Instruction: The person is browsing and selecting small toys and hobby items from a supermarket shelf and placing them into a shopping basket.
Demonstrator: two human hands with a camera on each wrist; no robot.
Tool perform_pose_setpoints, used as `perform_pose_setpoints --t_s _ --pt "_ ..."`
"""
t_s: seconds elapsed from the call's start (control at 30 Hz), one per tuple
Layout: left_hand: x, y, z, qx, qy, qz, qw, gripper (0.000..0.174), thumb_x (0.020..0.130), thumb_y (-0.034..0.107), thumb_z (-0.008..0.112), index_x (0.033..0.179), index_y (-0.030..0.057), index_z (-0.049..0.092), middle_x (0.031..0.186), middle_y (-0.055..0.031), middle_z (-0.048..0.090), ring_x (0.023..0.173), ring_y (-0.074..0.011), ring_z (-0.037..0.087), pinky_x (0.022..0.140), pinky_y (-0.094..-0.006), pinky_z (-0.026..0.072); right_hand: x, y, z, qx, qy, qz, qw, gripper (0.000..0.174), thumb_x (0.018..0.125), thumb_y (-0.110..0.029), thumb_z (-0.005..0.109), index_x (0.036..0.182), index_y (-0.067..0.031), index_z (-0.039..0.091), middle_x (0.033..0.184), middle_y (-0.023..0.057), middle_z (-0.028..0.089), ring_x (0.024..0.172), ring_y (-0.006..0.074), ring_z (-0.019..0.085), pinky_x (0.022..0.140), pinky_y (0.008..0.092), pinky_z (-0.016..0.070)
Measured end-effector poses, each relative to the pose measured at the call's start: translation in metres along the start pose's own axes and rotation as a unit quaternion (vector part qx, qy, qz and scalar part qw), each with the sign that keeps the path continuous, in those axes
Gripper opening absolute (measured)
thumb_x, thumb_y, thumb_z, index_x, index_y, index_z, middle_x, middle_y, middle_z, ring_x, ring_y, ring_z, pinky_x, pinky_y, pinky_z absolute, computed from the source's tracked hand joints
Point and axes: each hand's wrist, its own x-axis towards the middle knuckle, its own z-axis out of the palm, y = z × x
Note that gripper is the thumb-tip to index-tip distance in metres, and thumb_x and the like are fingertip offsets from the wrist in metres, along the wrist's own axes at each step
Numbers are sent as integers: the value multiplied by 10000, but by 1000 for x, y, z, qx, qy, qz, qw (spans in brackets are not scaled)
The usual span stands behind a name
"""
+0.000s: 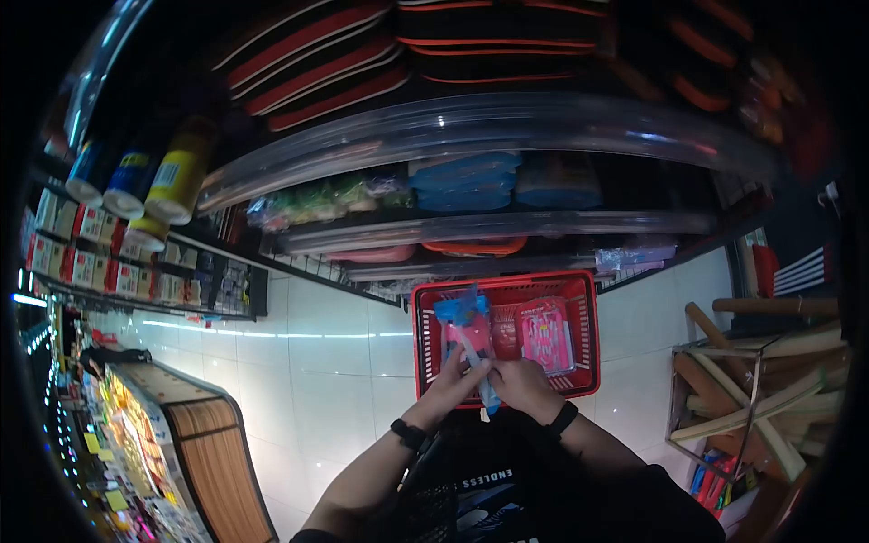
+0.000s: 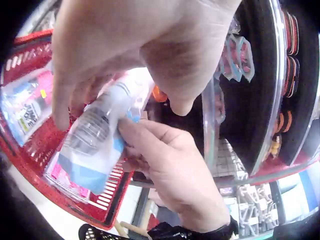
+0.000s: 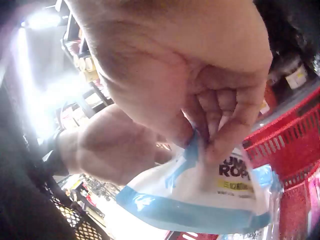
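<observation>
A clear plastic bag with blue edges (image 2: pixel 85 172), a packaged jump rope, is between my two hands above the red basket (image 1: pixel 590 362). Its printed label, partly covered by fingers, ends in "ROPE" in the right wrist view. My right hand (image 1: pixel 528 387) pinches the bag's edge between thumb and fingers. Around the bag's other side, my left hand (image 1: pixel 450 387) curls its fingers, thumb spread apart. Down in the basket lie a flat pink package (image 1: pixel 549 342) on the right and another blue-and-pink package (image 1: pixel 462 310) on the left, overlapped by the held bag.
Shelves with blue packs (image 1: pixel 466 181) and striped goods rise just beyond the basket. Spray cans (image 1: pixel 176 176) stand at the upper left. To the right is a wire rack (image 1: pixel 715 398) of wooden pieces, and a wood-sided display counter (image 1: pixel 213 462) stands lower left.
</observation>
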Motion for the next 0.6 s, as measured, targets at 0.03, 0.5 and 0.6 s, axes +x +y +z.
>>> perform_pose_setpoints --t_s 0.03,0.5,0.6 --pt "-1 -5 1 -4 6 5 1000 514 1015 235 612 1425 23 387 1244 -129 610 1098 -177 610 915 -333 512 -2 -5 -3 -14 24 -32 999 252 923 -221 556 864 -23 700 821 206 703 778 396 698 730 512 553" --pt "-45 18 -12 -270 -1 73 960 395 966 94 556 1347 29 479 1235 -92 621 1096 -199 641 969 -365 534 -33 -12 -92 317 -14 -37 948 412 1011 -321 622 1196 46 647 1016 109 720 953 134 673 810 295 537" --pt "-51 29 -5 -267 -23 94 959 384 989 131 569 1348 21 486 1239 -92 625 1098 -194 644 969 -371 536 -41 -26 -94 374 -30 -43 926 360 1012 -302 620 1100 42 682 869 36 702 792 57 628 679 229 494"
